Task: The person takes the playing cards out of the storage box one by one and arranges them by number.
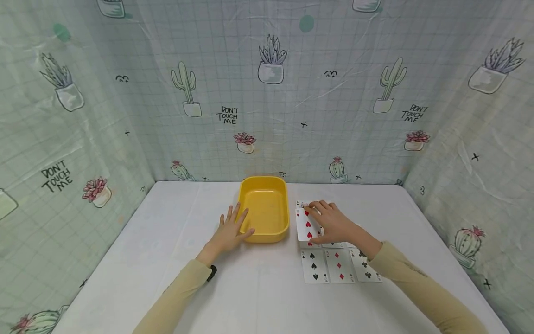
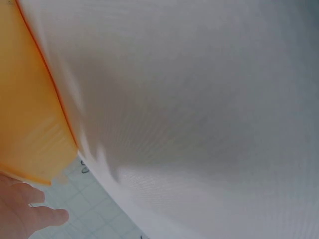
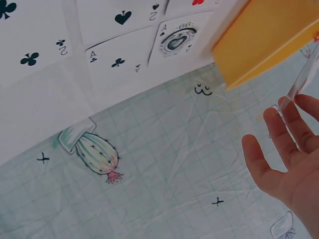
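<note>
My right hand (image 1: 332, 226) pinches a heart playing card (image 1: 302, 230) by its edges, above the rows of laid-out cards. In the right wrist view, the held card or thin stack appears nearly edge-on between the fingers; how many cards it is, I cannot tell. A three of spades (image 1: 314, 267), a three of diamonds (image 1: 340, 266) and a three of clubs (image 1: 364, 266) form the front row. My left hand (image 1: 226, 234) lies with spread fingers at the near left rim of a yellow tray (image 1: 267, 238).
Behind the held card lie an ace of spades (image 3: 178, 39) and an ace of clubs (image 3: 118, 60), with twos beside them. Parts of those rows are hidden by the right hand. A white table (image 1: 187, 287) meets a cactus-patterned cloth (image 1: 267, 102) at its back and sides.
</note>
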Available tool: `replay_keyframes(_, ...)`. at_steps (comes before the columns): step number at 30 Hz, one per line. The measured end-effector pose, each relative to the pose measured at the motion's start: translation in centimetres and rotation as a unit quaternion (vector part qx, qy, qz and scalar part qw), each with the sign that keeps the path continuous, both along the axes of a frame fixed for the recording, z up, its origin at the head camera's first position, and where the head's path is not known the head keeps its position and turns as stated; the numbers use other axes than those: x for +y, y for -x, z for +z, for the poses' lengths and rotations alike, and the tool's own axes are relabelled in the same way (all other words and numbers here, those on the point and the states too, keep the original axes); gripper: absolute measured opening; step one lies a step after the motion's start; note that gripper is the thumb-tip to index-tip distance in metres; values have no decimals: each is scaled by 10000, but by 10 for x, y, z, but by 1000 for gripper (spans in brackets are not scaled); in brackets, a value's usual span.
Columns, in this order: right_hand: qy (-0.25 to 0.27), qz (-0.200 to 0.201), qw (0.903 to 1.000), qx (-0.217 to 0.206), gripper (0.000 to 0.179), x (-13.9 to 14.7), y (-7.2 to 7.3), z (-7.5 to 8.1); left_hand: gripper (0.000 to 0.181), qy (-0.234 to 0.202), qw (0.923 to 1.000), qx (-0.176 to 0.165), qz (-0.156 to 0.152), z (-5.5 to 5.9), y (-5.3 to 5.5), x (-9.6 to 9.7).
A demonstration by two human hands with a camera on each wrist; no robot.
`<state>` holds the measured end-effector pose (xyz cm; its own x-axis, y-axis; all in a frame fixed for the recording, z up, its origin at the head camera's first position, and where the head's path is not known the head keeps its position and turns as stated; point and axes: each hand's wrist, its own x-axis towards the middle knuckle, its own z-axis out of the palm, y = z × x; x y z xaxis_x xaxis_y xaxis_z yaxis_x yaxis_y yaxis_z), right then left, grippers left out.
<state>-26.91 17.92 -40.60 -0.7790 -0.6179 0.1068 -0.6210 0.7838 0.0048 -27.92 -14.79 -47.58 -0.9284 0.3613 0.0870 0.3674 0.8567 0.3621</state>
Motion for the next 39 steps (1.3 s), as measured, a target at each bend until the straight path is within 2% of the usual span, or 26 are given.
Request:
replay_keyframes(4,-24,-35,10000,74,88,12,-6,-6,75,27,10000,-26,38,0,0,0)
replay_keyframes(13,270,-284,9992,-23,88,41,-22,-14,76,97,9998,-114,107,3,0,-1)
replay_keyframes(23,270,-514,9983,-69,84,76,-40,-28,76,70,9999,-2,78,3,1,-2)
replay_keyframes(39,399,-951,9938,-416,84,127,-65,-44,75,44,10000,-72,14,0,1,-1)
